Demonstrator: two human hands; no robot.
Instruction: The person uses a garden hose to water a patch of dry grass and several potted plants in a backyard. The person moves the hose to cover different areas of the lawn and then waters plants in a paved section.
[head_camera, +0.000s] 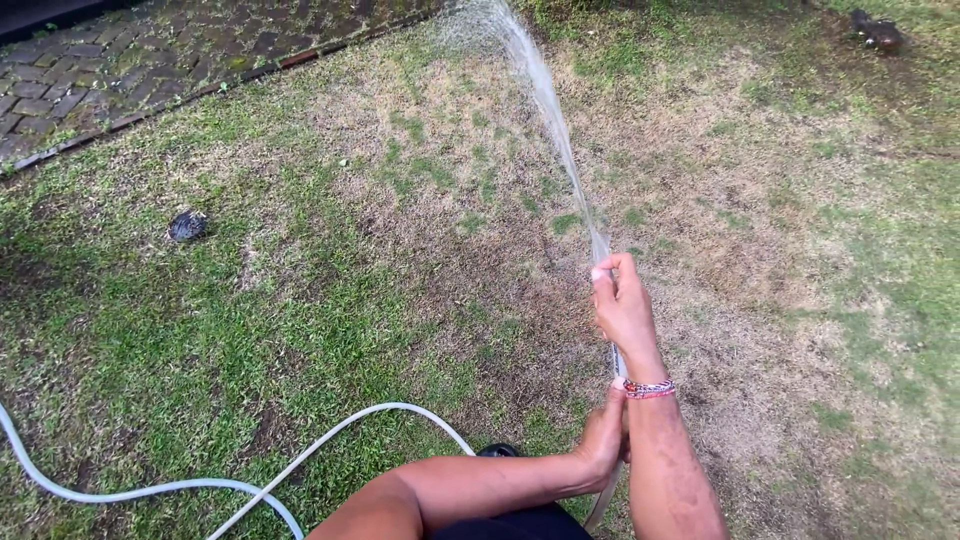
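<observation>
The hose (300, 462) end is gripped in the closed right hand (624, 310), thumb over the mouth, above the middle of the lawn (200, 330); the left hand (603, 440) is closed on it lower down. The spray (548, 110) is best swept evenly, thumb pressure kept steady

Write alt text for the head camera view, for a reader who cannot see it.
A person's right hand grips the end of a pale hose, thumb over the opening, sending a jet of water across a patchy lawn. The left hand holds the hose lower down, and the rest of it loops over the grass at left.
</observation>
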